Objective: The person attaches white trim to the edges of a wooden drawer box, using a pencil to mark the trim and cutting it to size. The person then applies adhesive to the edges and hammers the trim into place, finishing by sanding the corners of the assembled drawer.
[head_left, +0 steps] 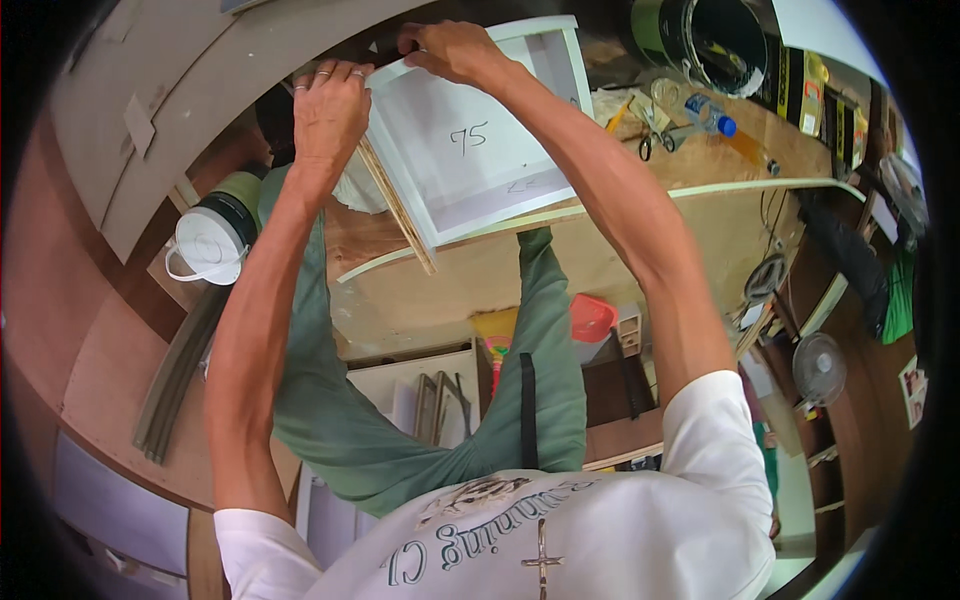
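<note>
Left arm: stretching forward, left hand [333, 112] bending at white tray's [475, 178] far-left corner
Left fingers: curling, grip hidden, cannot tell
Right arm: crossing tray's right side, right hand [455, 52] hooking over far rim
Right fingers: half-curling, hold unclear
Tray: lying on desk [725, 165]

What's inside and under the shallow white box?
Inside the shallow white box, dark handwritten marks show; the right forearm hides part of it. The wooden worktop shows beside it, but whatever lies beneath is covered.
</note>
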A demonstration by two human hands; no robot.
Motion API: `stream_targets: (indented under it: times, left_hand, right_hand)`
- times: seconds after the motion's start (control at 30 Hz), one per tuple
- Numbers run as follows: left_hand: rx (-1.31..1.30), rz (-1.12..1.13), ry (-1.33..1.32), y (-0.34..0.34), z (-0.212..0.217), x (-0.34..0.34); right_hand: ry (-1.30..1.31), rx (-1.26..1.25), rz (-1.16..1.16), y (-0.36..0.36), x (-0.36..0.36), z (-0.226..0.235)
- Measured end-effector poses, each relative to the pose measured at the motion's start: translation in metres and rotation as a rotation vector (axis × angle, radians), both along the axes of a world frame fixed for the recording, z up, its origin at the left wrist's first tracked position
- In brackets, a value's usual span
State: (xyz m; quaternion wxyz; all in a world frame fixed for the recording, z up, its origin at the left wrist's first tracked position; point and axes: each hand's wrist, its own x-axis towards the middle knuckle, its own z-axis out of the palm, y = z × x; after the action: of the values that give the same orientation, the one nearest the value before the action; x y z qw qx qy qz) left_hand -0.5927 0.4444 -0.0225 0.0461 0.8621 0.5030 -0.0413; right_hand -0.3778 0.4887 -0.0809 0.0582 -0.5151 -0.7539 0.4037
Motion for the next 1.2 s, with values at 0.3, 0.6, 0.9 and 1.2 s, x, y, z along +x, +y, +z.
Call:
stream_targets:
  times: [0.3,0.6,0.9,1.2]
  left_hand:
    - [-0.110,-0.020,0.158,0.020,-0.014,0.010]
    - [-0.190,-0.025,0.071,0.025,-0.016,-0.005]
    - [-0.202,-0.029,0.135,0.027,-0.017,-0.003]
    - [-0.207,-0.006,0.170,0.024,-0.014,0.005]
  right_hand:
    - [0.062,0.163,-0.063,0.000,-0.002,-0.025]
    - [0.046,0.181,-0.135,-0.007,-0.009,-0.025]
    - [0.059,-0.029,-0.126,-0.008,-0.003,-0.015]
    - [0.083,-0.032,-0.088,-0.012,0.004,-0.006]
